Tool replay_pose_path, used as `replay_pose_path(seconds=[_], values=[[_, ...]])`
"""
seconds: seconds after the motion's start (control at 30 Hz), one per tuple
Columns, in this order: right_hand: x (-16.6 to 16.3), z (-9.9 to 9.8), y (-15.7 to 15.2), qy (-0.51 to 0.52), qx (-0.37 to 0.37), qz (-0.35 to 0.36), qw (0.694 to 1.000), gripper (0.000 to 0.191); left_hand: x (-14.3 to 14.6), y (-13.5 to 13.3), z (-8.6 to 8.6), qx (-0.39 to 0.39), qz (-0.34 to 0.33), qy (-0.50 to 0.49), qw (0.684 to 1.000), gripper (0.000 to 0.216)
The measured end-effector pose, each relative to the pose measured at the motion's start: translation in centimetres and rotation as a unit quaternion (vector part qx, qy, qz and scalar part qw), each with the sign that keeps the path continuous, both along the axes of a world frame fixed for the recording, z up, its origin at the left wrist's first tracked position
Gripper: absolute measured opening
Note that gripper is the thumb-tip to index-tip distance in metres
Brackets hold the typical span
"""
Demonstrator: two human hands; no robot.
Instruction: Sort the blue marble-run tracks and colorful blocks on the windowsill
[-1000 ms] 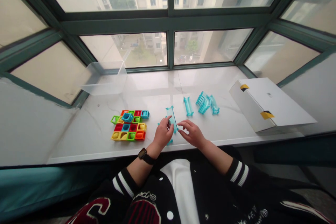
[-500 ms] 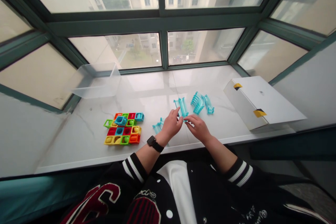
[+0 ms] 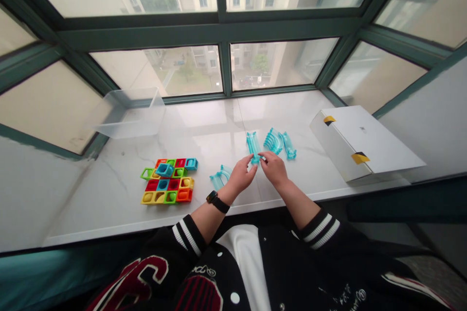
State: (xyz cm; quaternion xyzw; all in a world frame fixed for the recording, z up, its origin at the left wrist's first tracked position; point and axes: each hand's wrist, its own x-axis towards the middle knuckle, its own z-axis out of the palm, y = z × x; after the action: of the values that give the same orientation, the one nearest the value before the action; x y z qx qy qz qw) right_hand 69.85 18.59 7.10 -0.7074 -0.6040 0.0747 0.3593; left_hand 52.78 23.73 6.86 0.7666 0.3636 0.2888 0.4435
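Observation:
A straight, translucent blue track piece (image 3: 253, 142) lies in front of me, pointing away toward the window. My left hand (image 3: 242, 175) pinches its near end from the left, with fingers and thumb bent around it. From the right, my right hand (image 3: 273, 169) grips the same end, and its fingertips partly cover it. Just beyond my right hand rest a curved blue track piece (image 3: 273, 141) and a shorter straight blue track piece (image 3: 289, 146). Another curved blue track piece (image 3: 220, 178) sits left of my left hand, partly hidden by my wrist.
Several colourful square blocks (image 3: 168, 184) are grouped at the left, with a blue block (image 3: 165, 170) on top. A clear plastic bin (image 3: 134, 126) stands at the back left. On the right is a white box (image 3: 365, 141) with yellow-black tape. The marble ledge (image 3: 109, 214) ends before my body.
My left index finger, stretched along the track piece before, has drawn back to its near end. My right hand has moved slightly away from me, and the piece looks more upright in view.

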Motion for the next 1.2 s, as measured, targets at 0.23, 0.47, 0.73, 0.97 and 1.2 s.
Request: replay_pose_path(seconds=[0.23,0.47,0.73,0.97,1.2], values=[[-0.1,-0.5,1.0,-0.018,-0.022,-0.017,0.999,0.030,0.3,0.2,-1.3,-0.015,0.011,0.003,1.000,0.056],[0.1,-1.0,1.4,-0.022,-0.037,-0.022,0.999,0.030,0.2,0.0,-2.5,-0.021,0.005,-0.007,1.000,0.058],[0.2,-1.7,1.7,-0.027,-0.038,-0.021,0.999,0.031,0.6,0.1,-3.4,-0.035,0.005,-0.004,0.999,0.062],[0.1,-1.8,1.7,-0.027,-0.042,-0.026,0.998,0.031,0.7,0.0,-3.6,-0.045,0.004,-0.006,0.999,0.064],[0.4,-2.2,1.6,-0.028,-0.044,-0.028,0.998,0.031,0.7,-0.1,-3.9,-0.053,0.006,-0.016,0.998,0.064]])
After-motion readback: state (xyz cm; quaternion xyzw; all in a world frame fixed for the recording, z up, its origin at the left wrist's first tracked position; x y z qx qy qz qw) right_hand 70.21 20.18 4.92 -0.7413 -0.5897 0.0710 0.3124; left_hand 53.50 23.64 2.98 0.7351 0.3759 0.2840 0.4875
